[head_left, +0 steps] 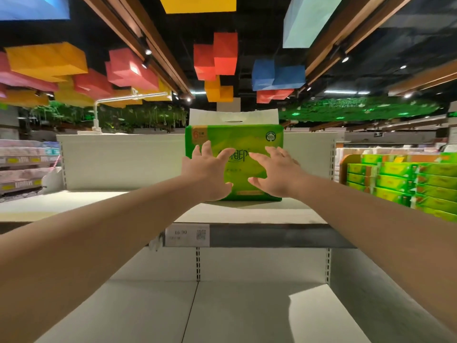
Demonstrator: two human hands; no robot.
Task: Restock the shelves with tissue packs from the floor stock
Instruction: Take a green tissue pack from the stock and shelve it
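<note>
Green and shiny, 1 tissue pack (237,144) stands upright on the top shelf (123,206), at the centre of the frame, with its white handle flap pointing up. The left hand (206,169) and the right hand (275,170) are both on its front face with fingers spread, pressing flat and pinching nothing. I judge that the placing step is almost finished: the pack is being pushed toward the white back panel (123,159). The lower shelf (247,313) at the bottom of the frame holds no packs. More green packs (400,181) are stacked at the right edge. The next move probably calls for releasing and fetching another pack.
</note>
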